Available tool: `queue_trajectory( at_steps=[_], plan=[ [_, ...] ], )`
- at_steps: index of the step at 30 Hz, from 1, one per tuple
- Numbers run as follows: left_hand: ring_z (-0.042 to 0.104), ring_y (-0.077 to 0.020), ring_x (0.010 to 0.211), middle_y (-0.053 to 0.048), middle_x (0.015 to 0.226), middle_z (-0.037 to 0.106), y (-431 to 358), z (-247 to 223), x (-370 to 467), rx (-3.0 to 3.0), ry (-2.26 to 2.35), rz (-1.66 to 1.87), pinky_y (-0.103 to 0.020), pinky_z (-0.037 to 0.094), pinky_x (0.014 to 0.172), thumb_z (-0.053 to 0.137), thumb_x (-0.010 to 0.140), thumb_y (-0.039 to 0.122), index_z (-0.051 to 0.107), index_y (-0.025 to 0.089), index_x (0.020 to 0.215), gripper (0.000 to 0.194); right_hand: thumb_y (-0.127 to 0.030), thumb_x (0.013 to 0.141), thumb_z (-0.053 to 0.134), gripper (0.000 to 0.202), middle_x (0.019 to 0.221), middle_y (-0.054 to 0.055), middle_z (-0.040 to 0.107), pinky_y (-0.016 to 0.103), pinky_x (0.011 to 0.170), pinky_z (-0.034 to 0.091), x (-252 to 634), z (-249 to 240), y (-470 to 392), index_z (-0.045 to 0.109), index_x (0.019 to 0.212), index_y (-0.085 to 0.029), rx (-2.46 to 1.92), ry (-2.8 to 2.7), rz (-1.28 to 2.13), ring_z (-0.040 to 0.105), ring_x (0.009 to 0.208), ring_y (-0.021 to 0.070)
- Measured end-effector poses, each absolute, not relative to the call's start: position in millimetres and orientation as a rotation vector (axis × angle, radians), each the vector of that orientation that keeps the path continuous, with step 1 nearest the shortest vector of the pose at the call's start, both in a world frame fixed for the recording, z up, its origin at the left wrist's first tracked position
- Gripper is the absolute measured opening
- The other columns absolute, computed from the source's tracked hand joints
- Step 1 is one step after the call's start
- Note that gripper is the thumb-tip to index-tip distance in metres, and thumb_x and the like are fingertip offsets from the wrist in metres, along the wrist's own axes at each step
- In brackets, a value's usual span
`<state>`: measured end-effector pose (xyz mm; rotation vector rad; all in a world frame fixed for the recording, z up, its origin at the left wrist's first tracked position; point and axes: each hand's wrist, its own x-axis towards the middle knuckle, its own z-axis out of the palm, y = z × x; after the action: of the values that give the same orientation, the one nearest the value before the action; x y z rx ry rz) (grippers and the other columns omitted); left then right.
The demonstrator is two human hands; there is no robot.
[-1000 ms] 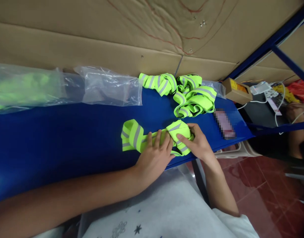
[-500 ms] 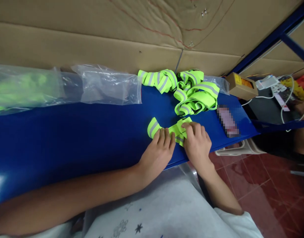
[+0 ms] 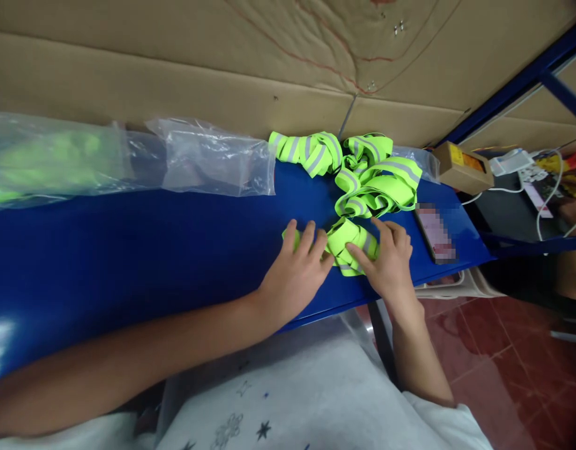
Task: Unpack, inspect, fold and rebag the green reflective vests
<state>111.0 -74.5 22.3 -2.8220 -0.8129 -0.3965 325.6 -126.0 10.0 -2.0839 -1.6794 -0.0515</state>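
A folded bundle of neon yellow-green reflective strap [image 3: 348,240] with grey stripes lies near the front edge of the blue table. My left hand [image 3: 294,269] rests over the bundle's left end, fingers spread and partly hiding the strap there. On the other side, my right hand [image 3: 391,259] is loosely cupped against the bundle, thumb touching its front and fingers apart from the thumb. Just behind lies a tangled heap of the same strap [image 3: 386,187]. To the left of that heap sits a wound bundle of strap [image 3: 311,152], against the cardboard wall.
Clear plastic bags [image 3: 217,159] lie along the back left, one with yellow-green material inside. A phone [image 3: 435,234] rests right of my right hand. Further right are a small cardboard box [image 3: 463,167], white cables and a blue metal frame [image 3: 545,62]. Cardboard [image 3: 175,69] lines the back.
Both hands have loosened on the strap, their fingers now spread wider. My right hand has shifted right, and the strap between the hands is bunched more compactly. The view has shifted slightly.
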Motion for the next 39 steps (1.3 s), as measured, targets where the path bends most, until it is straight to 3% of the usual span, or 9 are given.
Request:
queue_trajectory(
  at_steps=[3,6,10,16,20,23,26,33,39],
  plan=[
    [0.067,-0.0363,0.109,-0.018,0.117,0.068,-64,30,105,-2.937,-0.959,-0.276,-0.051,0.053,0.087,0.055,0.103,0.032,0.072,0.016,0.105,0.023,-0.07,0.09,0.063,0.064,0.119,0.017,0.069,0.048,0.091,0.051,335,9,-123,0.065,0.123,-0.016,-2.114,-1.662,0.285,0.065,0.109,0.0341],
    [0.067,-0.0305,0.092,-0.012,0.102,0.067,-59,36,92,-3.003,-0.911,-0.13,-0.042,0.05,0.074,0.058,0.102,0.039,0.069,0.017,0.103,0.025,-0.071,0.085,0.068,0.064,0.1,0.011,0.073,0.04,0.076,0.051,340,14,-123,0.063,0.12,-0.017,-2.172,-1.528,0.476,0.069,0.089,0.0298],
    [0.065,-0.0253,0.091,-0.009,0.105,0.066,-70,31,75,-2.969,-0.701,-0.116,-0.036,0.047,0.073,0.059,0.101,0.024,0.065,0.019,0.11,0.012,-0.065,0.082,0.073,0.058,0.105,0.011,0.071,0.038,0.074,0.051,333,18,-126,0.061,0.116,-0.019,-2.13,-1.487,0.278,0.068,0.091,0.0296],
    [0.066,-0.0248,0.088,-0.012,0.103,0.068,-93,20,73,-2.842,-0.572,-0.178,-0.035,0.051,0.073,0.056,0.094,0.008,0.063,0.017,0.115,0.023,-0.053,0.093,0.067,0.047,0.127,0.014,0.064,0.039,0.077,0.054,313,17,-127,0.059,0.125,-0.021,-2.016,-1.624,0.064,0.065,0.112,0.0323],
    [0.067,-0.0285,0.098,-0.016,0.116,0.069,-85,26,71,-2.788,-0.631,-0.178,-0.038,0.053,0.076,0.056,0.093,0.007,0.064,0.017,0.106,0.019,-0.056,0.084,0.077,0.058,0.125,0.013,0.068,0.044,0.09,0.056,334,11,-119,0.063,0.127,-0.02,-1.869,-1.496,0.409,0.066,0.114,0.0314],
    [0.067,-0.0322,0.109,-0.021,0.125,0.067,-84,26,70,-2.744,-0.626,-0.176,-0.041,0.053,0.082,0.055,0.092,0.006,0.065,0.014,0.104,0.018,-0.056,0.078,0.083,0.061,0.112,0.009,0.075,0.041,0.082,0.06,354,8,-114,0.067,0.124,-0.02,-1.765,-1.18,0.878,0.072,0.095,0.0268],
    [0.067,-0.0325,0.108,-0.023,0.121,0.069,-93,21,73,-2.733,-0.548,-0.173,-0.041,0.053,0.083,0.053,0.094,0.009,0.065,0.013,0.104,0.016,-0.055,0.075,0.086,0.062,0.106,0.008,0.077,0.04,0.077,0.061,358,7,-114,0.068,0.122,-0.02,-1.72,-1.004,1.005,0.073,0.087,0.025],
    [0.068,-0.0267,0.093,-0.015,0.105,0.069,-110,18,79,-2.841,-0.465,-0.198,-0.036,0.051,0.075,0.051,0.096,0.014,0.065,0.011,0.114,0.023,-0.047,0.09,0.074,0.045,0.122,0.013,0.068,0.045,0.096,0.056,315,2,-125,0.068,0.126,-0.021,-1.837,-1.502,0.139,0.066,0.114,0.0297],
    [0.061,-0.0201,0.075,-0.005,0.088,0.064,-103,36,76,-2.932,-0.467,-0.325,-0.035,0.045,0.066,0.049,0.097,0.01,0.063,0.014,0.121,0.028,-0.022,0.103,0.054,0.036,0.118,0.008,0.069,0.04,0.089,0.052,295,-7,-144,0.063,0.136,-0.034,-1.644,-2.133,-0.284,0.064,0.115,0.0251]
  ],
)
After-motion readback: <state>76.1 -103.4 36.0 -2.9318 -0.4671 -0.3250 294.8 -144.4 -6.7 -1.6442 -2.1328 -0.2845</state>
